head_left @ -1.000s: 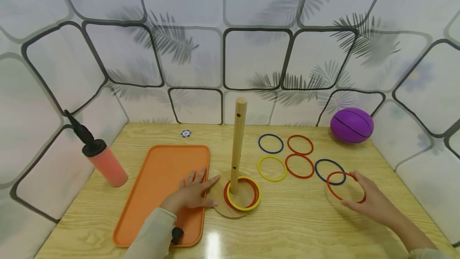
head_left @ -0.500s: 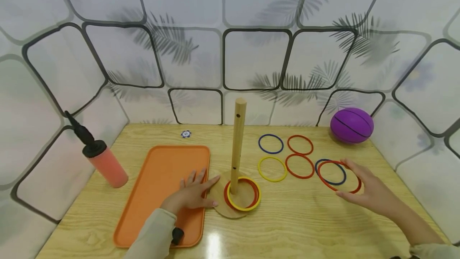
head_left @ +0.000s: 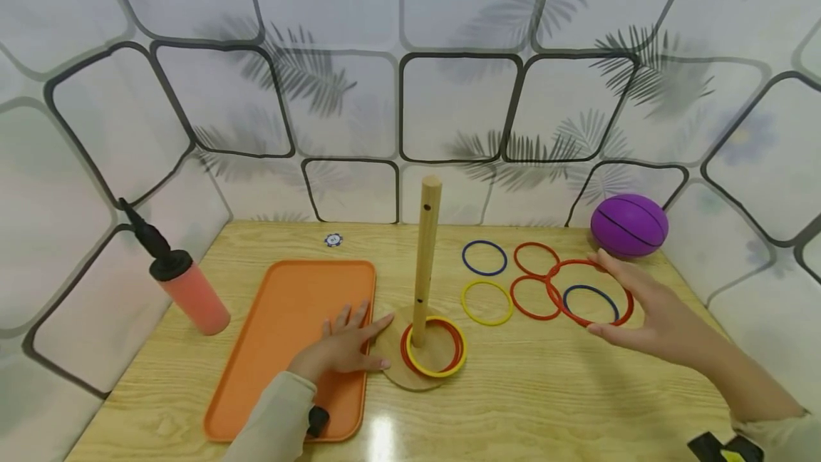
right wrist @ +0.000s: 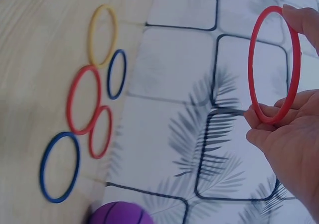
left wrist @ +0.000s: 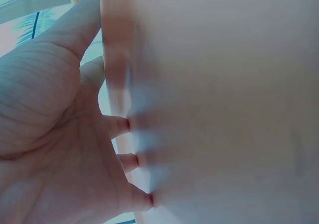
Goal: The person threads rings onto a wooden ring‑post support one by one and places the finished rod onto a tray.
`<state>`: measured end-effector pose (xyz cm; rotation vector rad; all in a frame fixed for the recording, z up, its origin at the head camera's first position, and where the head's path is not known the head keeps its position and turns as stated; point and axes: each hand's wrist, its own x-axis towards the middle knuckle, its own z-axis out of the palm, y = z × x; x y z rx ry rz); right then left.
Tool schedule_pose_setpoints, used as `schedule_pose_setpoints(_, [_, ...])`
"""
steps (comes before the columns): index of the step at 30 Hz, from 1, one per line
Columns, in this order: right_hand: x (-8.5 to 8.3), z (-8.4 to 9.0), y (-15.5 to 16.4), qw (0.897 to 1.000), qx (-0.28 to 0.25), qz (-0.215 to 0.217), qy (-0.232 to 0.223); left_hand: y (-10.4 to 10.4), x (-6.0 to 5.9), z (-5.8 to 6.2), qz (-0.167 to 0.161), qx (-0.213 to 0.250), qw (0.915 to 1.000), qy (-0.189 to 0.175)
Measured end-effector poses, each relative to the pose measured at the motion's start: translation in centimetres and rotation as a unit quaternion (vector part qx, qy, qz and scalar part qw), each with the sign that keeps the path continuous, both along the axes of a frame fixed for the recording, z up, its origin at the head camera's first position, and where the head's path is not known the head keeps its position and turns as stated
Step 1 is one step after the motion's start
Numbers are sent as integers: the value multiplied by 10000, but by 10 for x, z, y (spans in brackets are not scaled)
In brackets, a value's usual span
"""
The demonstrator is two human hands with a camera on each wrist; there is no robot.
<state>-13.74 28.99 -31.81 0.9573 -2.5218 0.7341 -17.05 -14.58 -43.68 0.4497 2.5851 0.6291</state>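
Observation:
In the head view my right hand (head_left: 661,323) holds a red ring (right wrist: 251,59) between thumb and fingers, raised above the table. From this angle the ring overlaps a blue ring (head_left: 589,287) lying there. My left hand (head_left: 343,348) rests with spread fingers over the right edge of an orange tray (head_left: 288,326), thumb and index finger reaching the round wooden base (head_left: 407,381). An upright wooden post (head_left: 426,262) rises from that base. Around its foot lie a yellow ring (head_left: 437,376) and red rings, partly overlapping. The left wrist view shows the left palm beside the tray's edge.
Left of the raised ring lie another blue ring (head_left: 484,274), a yellow ring (head_left: 487,324) and two red rings. A purple ball (head_left: 629,225) sits at the back right. At left stands a pink hand pump (head_left: 191,298); a small chip (head_left: 333,239) lies behind the tray.
My right hand has carried the red ring up and to the left, from beside the blue ring to over it. My left hand, the post and its rings have stayed put.

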Motion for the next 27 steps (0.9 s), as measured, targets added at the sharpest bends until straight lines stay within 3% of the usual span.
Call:
schedule_pose_setpoints(11, [-9, 36, -22, 9970, -14, 768, 84, 0, -2, -3, -28, -18, 10000, 53])
schedule_pose_setpoints(16, [-19, 54, -37, 9907, -149, 1302, 356, -1, -1, -3, -19, -2, 10000, 25])
schedule_pose_setpoints(27, [-40, 91, -73, 9775, -404, 2046, 299, -2, 0, 0, -9, -9, 10000, 79])
